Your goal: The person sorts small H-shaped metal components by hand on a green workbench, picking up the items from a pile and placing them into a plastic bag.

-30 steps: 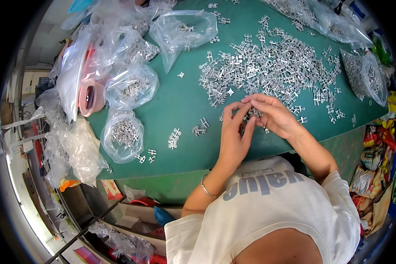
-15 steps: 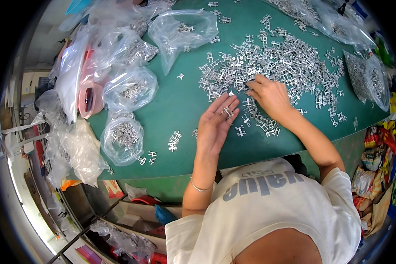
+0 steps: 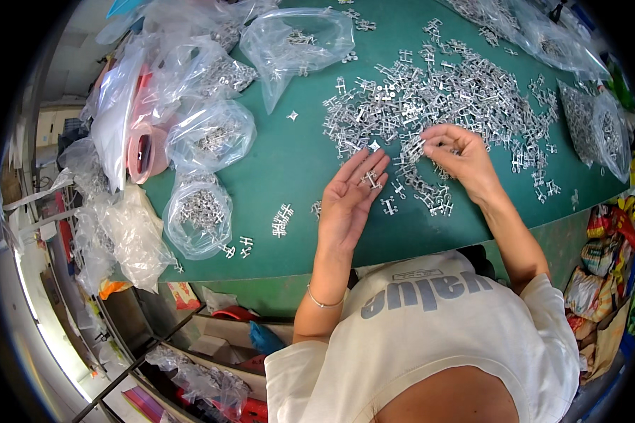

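Observation:
My left hand [image 3: 351,201] is palm up with its fingers stretched out. Across those fingers lies a small silver metal piece [image 3: 371,179] with crossbars, and a pale star-shaped piece [image 3: 374,146] shows at the fingertips. My right hand [image 3: 462,156] is closed in a pinch over the near edge of a wide heap of similar silver metal pieces [image 3: 466,99]. Whatever sits between its thumb and forefinger is too small to make out. Several loose pieces [image 3: 389,205] lie on the table between the hands.
The green table [image 3: 282,148] carries clear plastic bags of metal parts on the left, such as this one [image 3: 199,215], and more bags [image 3: 594,130] at the right. A pink tape roll [image 3: 148,151] stands by the left bags. Near the left hand lies a small cluster of pieces [image 3: 282,221].
My right hand has drawn back from the heap, moving right and slightly nearer, with its fingers pinched. My left hand stays nearly in place, the metal piece still on its fingers.

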Demonstrator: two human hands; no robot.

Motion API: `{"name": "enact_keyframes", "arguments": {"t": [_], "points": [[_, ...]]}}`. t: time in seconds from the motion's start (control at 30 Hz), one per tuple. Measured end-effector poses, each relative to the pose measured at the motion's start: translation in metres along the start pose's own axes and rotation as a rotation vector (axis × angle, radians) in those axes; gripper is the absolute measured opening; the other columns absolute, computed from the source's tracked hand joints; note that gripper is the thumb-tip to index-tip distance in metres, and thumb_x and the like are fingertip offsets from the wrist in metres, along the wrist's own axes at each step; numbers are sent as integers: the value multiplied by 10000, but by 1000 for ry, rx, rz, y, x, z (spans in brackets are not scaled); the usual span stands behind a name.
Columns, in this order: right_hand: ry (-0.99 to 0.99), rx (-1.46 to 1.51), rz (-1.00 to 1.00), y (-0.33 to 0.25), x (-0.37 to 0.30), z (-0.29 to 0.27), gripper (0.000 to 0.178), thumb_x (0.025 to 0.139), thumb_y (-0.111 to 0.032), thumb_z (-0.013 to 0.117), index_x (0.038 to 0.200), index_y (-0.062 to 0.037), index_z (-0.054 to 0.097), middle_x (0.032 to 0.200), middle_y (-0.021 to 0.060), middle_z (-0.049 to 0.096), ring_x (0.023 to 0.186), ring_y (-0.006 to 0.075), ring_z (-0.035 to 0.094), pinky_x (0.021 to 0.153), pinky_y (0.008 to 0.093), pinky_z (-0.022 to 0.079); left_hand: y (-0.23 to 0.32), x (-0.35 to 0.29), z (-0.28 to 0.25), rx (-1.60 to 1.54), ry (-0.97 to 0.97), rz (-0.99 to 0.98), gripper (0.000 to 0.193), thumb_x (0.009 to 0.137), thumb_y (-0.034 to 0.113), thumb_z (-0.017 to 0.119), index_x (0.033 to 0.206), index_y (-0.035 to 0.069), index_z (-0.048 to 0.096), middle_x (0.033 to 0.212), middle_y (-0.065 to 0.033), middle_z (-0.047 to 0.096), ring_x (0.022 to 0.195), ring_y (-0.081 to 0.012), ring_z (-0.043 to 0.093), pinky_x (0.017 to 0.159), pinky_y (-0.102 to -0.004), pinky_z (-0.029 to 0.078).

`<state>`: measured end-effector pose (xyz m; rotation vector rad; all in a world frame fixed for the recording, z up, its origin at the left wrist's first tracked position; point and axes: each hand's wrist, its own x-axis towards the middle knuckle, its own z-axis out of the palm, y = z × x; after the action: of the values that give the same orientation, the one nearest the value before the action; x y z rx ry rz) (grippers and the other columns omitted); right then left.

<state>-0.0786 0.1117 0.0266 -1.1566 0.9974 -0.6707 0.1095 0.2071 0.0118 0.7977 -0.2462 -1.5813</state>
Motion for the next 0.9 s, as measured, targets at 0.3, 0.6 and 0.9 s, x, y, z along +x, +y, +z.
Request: {"name": "enact_keyframes", "arguments": {"t": [0.3, 0.6, 0.9], "points": [[-102, 9, -9, 9, -9, 11, 171, 795, -46, 630, 962, -13, 629, 871, 25, 633, 775, 64, 558, 688, 205, 442, -10, -3, 5, 36, -25, -93, 404, 854, -42, 472, 1249, -66, 392, 1209, -193, 502, 1073, -234, 539, 942, -351, 442], [-126, -34, -43, 13, -12, 13, 168, 797, -39, 622, 961, -4, 614, 835, 32, 618, 697, 55, 534, 616, 194, 435, -16, -2, 14, 57, 85, -150, 318, 867, 42, 542, 1165, -58, 492, 1061, -115, 584, 932, -172, 581, 846, -314, 494], [-271, 407, 220, 9, -17, 18, 147, 869, -120, 563, 958, -4, 574, 721, 3, 533, 557, 51, 475, 410, 180, 328, -22, -8, 13, 482, 74, 25, 215, 846, 31, 575, 1046, -45, 583, 845, -69, 622, 691, -97, 546, 602, -211, 427]]}}
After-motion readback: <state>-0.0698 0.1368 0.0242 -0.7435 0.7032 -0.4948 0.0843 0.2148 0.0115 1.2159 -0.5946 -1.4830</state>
